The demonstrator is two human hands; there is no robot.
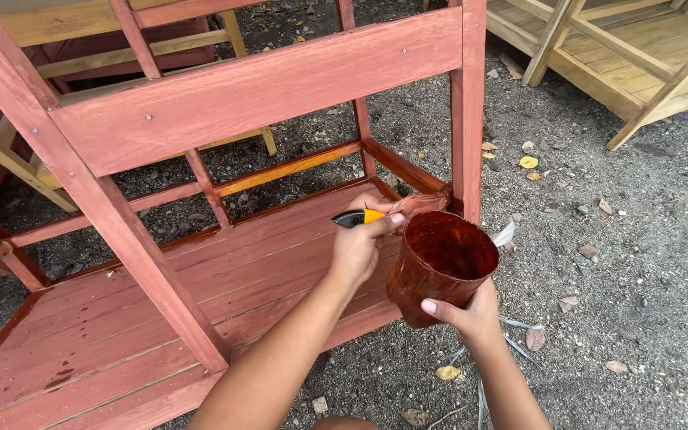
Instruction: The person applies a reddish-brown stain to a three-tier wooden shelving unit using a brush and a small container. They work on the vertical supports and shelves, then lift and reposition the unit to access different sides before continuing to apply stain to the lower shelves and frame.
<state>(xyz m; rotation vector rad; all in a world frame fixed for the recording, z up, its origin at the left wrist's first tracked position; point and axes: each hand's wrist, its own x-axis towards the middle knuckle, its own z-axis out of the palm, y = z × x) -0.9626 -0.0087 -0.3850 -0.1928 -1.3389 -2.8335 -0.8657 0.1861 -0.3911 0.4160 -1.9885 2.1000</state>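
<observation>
Now left hand (pixel 356 251) w/ brush (pixel 376 215), right hand (pixel 471 314) under stain cup (pixel 439 267)

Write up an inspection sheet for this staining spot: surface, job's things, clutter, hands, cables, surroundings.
Surface: gravelly dirt ground, bare and grey.
Job's things: red-stained wooden frame with slatted base; stain-coated cup holding dark red-brown liquid; brush with yellow and black handle, bristles at the frame's corner post.
Clutter: dry leaves and small wood scraps scattered on the ground.
Hands: left hand grips the brush; right hand holds the cup from below.
Cables: nothing seen.
Surroundings: unstained wooden frames top right, more stained ones at left.
</observation>
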